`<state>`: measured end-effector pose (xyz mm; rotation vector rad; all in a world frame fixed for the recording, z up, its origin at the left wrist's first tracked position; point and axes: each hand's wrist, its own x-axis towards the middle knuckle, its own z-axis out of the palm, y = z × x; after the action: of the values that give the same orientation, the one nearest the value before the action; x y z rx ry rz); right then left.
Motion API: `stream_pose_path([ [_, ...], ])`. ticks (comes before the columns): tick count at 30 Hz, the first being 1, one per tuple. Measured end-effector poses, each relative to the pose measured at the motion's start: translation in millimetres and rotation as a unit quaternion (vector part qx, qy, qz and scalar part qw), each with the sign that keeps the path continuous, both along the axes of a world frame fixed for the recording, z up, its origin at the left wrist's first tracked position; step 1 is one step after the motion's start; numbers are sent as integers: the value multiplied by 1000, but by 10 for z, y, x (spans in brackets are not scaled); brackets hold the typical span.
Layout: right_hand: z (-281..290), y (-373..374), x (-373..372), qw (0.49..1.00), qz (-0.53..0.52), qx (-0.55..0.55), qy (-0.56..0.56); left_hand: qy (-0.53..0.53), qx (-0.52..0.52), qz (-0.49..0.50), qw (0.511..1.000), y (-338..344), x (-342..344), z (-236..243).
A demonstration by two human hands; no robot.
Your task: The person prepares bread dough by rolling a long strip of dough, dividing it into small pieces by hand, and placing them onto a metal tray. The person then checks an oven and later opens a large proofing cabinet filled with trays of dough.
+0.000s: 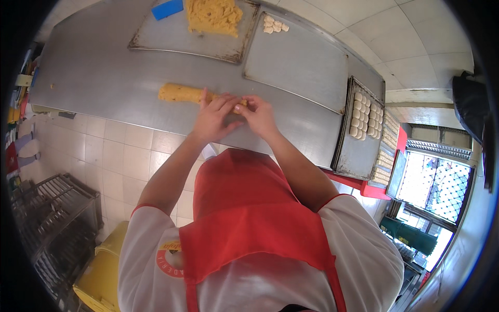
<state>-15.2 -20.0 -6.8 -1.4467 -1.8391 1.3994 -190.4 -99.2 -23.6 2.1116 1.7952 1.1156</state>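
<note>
Yellow dough roll (179, 93) lies on metal table (104, 73). Your left hand (216, 110): fingers extended, laid over roll. Your right hand (261, 115): fingertips pinch roll's right end. Round shirt logo (167, 264): lettering partly covered by apron (254, 226).

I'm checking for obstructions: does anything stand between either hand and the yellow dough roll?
Nothing visible does. The left hand lies over the dough roll, and the right hand is at its right end. The blue scraper lies well beyond, apart from both.
</note>
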Motion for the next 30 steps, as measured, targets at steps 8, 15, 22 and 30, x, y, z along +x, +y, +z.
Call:
stream_pose_path([
  [8,-89,155,82,999,-22,7,27,103,-38,-4,994,248,-1,-245],
  [15,371,786,459,953,80,-146,252,-232,-160,86,956,553,404,416],
  [22,-166,3429,261,904,25,422,-71,-601,-182,110,771,1031,745,484],
  [30,100,2908,748,994,68,81,33,-784,-165,102,590,574,700,398],
])
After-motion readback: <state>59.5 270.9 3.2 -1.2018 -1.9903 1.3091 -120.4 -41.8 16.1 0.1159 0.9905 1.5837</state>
